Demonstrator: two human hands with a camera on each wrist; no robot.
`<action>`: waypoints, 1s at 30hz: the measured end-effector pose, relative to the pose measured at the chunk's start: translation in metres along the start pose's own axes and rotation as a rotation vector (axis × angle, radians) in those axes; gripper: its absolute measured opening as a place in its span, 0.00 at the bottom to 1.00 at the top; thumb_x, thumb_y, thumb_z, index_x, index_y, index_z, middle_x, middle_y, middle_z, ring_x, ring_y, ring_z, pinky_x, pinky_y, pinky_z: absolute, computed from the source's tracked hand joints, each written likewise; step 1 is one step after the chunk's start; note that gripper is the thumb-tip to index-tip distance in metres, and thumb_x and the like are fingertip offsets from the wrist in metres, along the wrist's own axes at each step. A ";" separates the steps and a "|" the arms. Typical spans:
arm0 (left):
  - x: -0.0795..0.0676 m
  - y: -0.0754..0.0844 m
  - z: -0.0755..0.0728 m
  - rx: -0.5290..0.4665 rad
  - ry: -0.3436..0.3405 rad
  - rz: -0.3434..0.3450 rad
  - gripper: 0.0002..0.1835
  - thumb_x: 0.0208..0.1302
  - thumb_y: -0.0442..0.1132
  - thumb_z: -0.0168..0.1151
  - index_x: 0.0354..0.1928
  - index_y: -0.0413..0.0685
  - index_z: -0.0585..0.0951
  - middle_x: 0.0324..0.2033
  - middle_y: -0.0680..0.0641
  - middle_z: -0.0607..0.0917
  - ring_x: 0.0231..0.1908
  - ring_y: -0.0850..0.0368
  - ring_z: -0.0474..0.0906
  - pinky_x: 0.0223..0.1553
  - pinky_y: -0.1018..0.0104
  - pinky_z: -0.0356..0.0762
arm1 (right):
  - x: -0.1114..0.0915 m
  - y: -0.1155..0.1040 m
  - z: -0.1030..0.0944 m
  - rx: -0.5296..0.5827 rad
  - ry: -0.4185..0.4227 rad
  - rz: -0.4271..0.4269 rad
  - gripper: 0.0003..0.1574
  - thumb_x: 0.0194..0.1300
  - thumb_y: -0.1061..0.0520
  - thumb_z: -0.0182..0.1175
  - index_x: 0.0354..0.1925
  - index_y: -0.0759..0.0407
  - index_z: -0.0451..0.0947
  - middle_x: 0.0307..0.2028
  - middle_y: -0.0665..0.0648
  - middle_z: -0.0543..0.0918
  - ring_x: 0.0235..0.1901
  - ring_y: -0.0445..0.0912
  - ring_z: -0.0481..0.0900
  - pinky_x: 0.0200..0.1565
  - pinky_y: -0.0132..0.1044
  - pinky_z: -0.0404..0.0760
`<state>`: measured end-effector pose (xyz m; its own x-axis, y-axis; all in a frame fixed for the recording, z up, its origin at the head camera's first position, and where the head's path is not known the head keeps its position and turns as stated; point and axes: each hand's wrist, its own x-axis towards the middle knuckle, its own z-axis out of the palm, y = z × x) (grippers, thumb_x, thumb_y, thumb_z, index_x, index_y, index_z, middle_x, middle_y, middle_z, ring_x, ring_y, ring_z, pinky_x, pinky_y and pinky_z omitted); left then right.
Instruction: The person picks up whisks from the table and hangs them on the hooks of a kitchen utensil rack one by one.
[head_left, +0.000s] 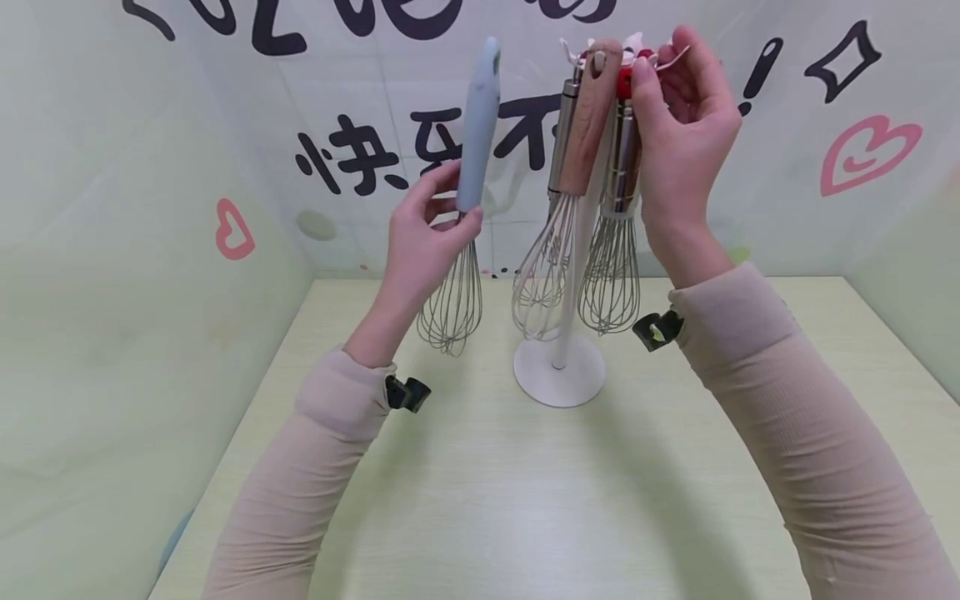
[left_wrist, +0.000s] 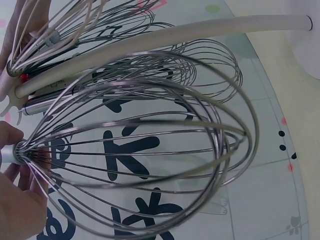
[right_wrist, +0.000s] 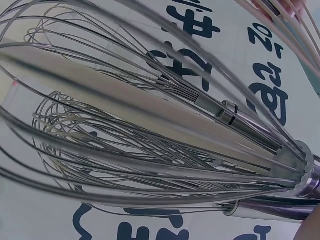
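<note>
My left hand grips a whisk with a light blue handle low on that handle. Its wire loops hang down, clear of the table and apart from the stand. Several other whisks hang from a white stand. One with a wooden handle faces the front, and a metal-handled whisk with a red end hangs to its right. At the stand's top, my right hand has thumb and fingers curled about a white hook, the thumb beside the red end.
Behind the stand hangs a pale printed backdrop with black lettering and pink hearts. A light wood-look table carries the stand's round base. Each sleeve has a black wrist mount near its cuff.
</note>
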<state>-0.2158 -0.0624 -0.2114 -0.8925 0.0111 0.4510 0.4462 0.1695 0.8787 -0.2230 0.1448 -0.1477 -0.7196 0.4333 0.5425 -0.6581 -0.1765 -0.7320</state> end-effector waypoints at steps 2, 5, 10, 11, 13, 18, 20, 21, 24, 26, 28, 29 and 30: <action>0.000 0.002 0.001 -0.001 -0.005 0.010 0.28 0.58 0.28 0.61 0.63 0.43 0.72 0.55 0.41 0.77 0.48 0.54 0.79 0.51 0.67 0.82 | 0.000 0.001 0.000 0.002 0.003 0.002 0.27 0.60 0.65 0.62 0.58 0.65 0.73 0.41 0.52 0.78 0.46 0.42 0.75 0.57 0.27 0.76; 0.001 0.004 0.004 -0.008 -0.011 0.021 0.29 0.58 0.28 0.61 0.63 0.44 0.72 0.54 0.41 0.77 0.47 0.54 0.79 0.50 0.67 0.83 | 0.000 0.003 0.000 0.003 0.012 0.001 0.26 0.59 0.64 0.63 0.57 0.65 0.73 0.41 0.52 0.77 0.46 0.42 0.75 0.57 0.27 0.76; 0.002 0.008 0.009 -0.016 -0.022 0.040 0.29 0.57 0.28 0.62 0.63 0.42 0.73 0.53 0.41 0.77 0.46 0.54 0.80 0.49 0.67 0.83 | -0.001 0.003 0.002 0.009 0.041 0.002 0.24 0.58 0.64 0.64 0.53 0.65 0.74 0.41 0.52 0.78 0.46 0.42 0.75 0.56 0.26 0.76; 0.002 0.009 0.010 -0.017 -0.025 0.046 0.29 0.57 0.28 0.63 0.63 0.42 0.73 0.53 0.41 0.77 0.46 0.54 0.80 0.48 0.67 0.83 | -0.002 0.002 0.002 0.012 0.047 0.003 0.23 0.58 0.64 0.65 0.52 0.65 0.74 0.41 0.52 0.78 0.46 0.43 0.75 0.56 0.27 0.76; 0.002 0.010 0.012 -0.018 -0.032 0.050 0.29 0.57 0.28 0.63 0.63 0.41 0.73 0.53 0.41 0.77 0.46 0.53 0.80 0.48 0.67 0.83 | -0.003 0.000 0.003 0.014 0.054 0.003 0.21 0.58 0.64 0.64 0.51 0.65 0.74 0.40 0.53 0.78 0.45 0.43 0.76 0.56 0.27 0.76; 0.003 0.014 0.016 -0.008 -0.043 0.058 0.28 0.57 0.28 0.64 0.62 0.41 0.73 0.52 0.41 0.77 0.47 0.52 0.80 0.48 0.68 0.83 | -0.005 -0.004 0.006 0.023 0.059 -0.001 0.18 0.58 0.65 0.64 0.48 0.66 0.75 0.38 0.53 0.78 0.44 0.43 0.76 0.55 0.28 0.77; 0.004 0.014 0.017 -0.001 -0.044 0.065 0.28 0.57 0.28 0.64 0.62 0.41 0.74 0.52 0.40 0.77 0.47 0.51 0.80 0.48 0.68 0.83 | -0.006 -0.005 0.006 0.019 0.059 -0.001 0.18 0.58 0.65 0.64 0.48 0.66 0.75 0.38 0.53 0.78 0.44 0.43 0.77 0.56 0.28 0.77; 0.004 0.014 0.018 0.002 -0.044 0.072 0.28 0.57 0.28 0.64 0.62 0.41 0.74 0.52 0.40 0.77 0.47 0.51 0.80 0.47 0.68 0.83 | -0.006 -0.005 0.006 0.015 0.057 -0.003 0.17 0.58 0.65 0.64 0.48 0.66 0.76 0.38 0.53 0.78 0.44 0.44 0.77 0.56 0.28 0.77; 0.004 0.014 0.020 0.004 -0.044 0.072 0.28 0.56 0.28 0.65 0.61 0.42 0.74 0.52 0.40 0.77 0.47 0.51 0.80 0.47 0.67 0.83 | -0.006 -0.006 0.006 0.007 0.058 -0.004 0.17 0.58 0.65 0.64 0.47 0.66 0.76 0.37 0.53 0.79 0.44 0.44 0.77 0.57 0.28 0.77; 0.004 0.014 0.022 0.005 -0.045 0.068 0.28 0.56 0.28 0.66 0.61 0.43 0.75 0.52 0.40 0.77 0.47 0.51 0.80 0.47 0.67 0.83 | -0.006 -0.006 0.006 0.002 0.060 -0.007 0.16 0.58 0.65 0.64 0.47 0.66 0.77 0.37 0.53 0.79 0.43 0.44 0.78 0.57 0.29 0.78; 0.004 0.013 0.023 0.006 -0.042 0.069 0.28 0.56 0.28 0.66 0.61 0.43 0.75 0.52 0.40 0.78 0.47 0.51 0.80 0.47 0.66 0.83 | -0.006 -0.005 0.005 -0.002 0.060 -0.009 0.16 0.58 0.65 0.64 0.46 0.65 0.78 0.37 0.53 0.79 0.43 0.44 0.78 0.56 0.29 0.78; 0.004 0.013 0.024 0.009 -0.041 0.072 0.28 0.56 0.29 0.66 0.61 0.43 0.75 0.52 0.40 0.78 0.47 0.51 0.80 0.47 0.67 0.83 | -0.006 -0.005 0.005 -0.005 0.061 -0.011 0.16 0.58 0.65 0.64 0.46 0.65 0.78 0.37 0.53 0.79 0.43 0.44 0.78 0.56 0.29 0.78; 0.004 0.013 0.024 0.011 -0.037 0.075 0.28 0.56 0.28 0.66 0.61 0.43 0.75 0.52 0.40 0.78 0.47 0.51 0.80 0.47 0.67 0.83 | -0.005 -0.005 0.005 -0.005 0.061 -0.011 0.15 0.58 0.65 0.64 0.46 0.65 0.78 0.36 0.53 0.79 0.43 0.44 0.78 0.56 0.29 0.78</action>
<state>-0.2154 -0.0362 -0.2017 -0.8587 0.0609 0.5088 0.5109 0.1778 0.8410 -0.2169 0.1394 -0.1449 -0.6972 0.4888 0.5245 -0.6647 -0.1667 -0.7282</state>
